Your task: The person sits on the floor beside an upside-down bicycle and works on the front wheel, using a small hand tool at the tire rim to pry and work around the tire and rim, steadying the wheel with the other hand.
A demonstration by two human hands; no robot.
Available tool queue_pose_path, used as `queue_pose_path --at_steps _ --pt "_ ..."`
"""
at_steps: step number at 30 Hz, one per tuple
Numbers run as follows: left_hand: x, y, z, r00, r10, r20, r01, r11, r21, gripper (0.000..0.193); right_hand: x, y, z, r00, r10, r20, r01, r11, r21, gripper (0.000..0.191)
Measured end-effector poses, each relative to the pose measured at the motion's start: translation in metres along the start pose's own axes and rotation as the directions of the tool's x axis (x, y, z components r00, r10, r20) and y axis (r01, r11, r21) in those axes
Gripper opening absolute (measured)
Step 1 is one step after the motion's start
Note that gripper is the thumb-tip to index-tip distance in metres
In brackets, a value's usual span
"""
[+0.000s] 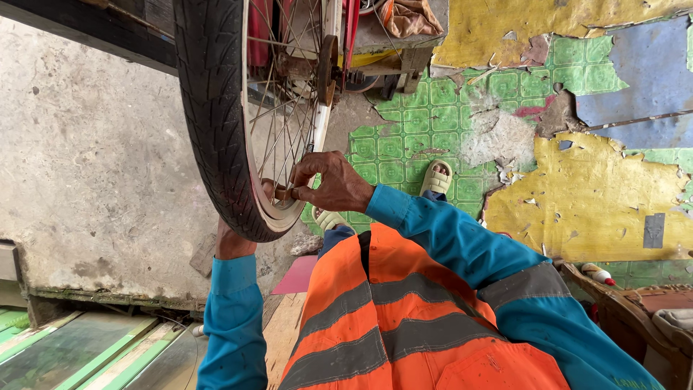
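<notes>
From the head camera I see a spoked wheel (pixel 249 108) filling the upper left of the frame, its black tyre (pixel 209 108) curving down to a low point left of centre and its silver rim (pixel 261 206) just inside. My right hand (pixel 328 184) sits just left of the middle of the picture, reaching in from a blue sleeve (pixel 447 235); its thumb and fingertips are pinched together on something small at the rim, where the spokes (pixel 278 137) meet it, though I cannot tell what that small piece is. My left hand (pixel 232 244) is mostly hidden behind the bottom of the tyre: only the wrist and the back of the hand show above the other blue cuff, so I cannot tell whether its fingers are curled or spread, only that the hand lies against the tyre from below. An orange vest with grey bands (pixel 397 318) fills the lower middle. Two pale sandals (pixel 436 177) show on the green patterned floor covering (pixel 404 137) right of the wheel, with torn yellow patches (pixel 585 195) farther right. A bare concrete surface (pixel 86 152) takes up the left side.
</notes>
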State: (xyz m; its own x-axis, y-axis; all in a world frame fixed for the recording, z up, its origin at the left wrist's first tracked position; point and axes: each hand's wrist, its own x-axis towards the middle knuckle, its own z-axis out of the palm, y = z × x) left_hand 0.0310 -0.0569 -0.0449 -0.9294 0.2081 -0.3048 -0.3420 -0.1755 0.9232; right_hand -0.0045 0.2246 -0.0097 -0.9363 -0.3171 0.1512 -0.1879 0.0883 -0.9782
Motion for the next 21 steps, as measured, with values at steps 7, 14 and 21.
queue_pose_path --at_steps 7,14,21 --pt "-0.004 0.011 0.005 1.0 -0.019 0.011 0.019 1.0 -0.001 0.048 -0.002 0.001 -0.001 1.0 0.014 0.025 -0.013 1.0 -0.003 0.009" --pt "-0.003 0.0 0.002 0.991 0.047 0.128 -0.06 0.993 0.099 0.04 -0.001 0.006 -0.006 0.999 0.045 0.031 -0.045 0.999 0.016 0.011" --pt "0.007 -0.013 0.008 0.995 0.096 0.026 -0.086 0.962 -0.259 0.041 -0.001 0.008 0.0 0.998 0.04 0.041 -0.039 0.999 -0.021 0.008"
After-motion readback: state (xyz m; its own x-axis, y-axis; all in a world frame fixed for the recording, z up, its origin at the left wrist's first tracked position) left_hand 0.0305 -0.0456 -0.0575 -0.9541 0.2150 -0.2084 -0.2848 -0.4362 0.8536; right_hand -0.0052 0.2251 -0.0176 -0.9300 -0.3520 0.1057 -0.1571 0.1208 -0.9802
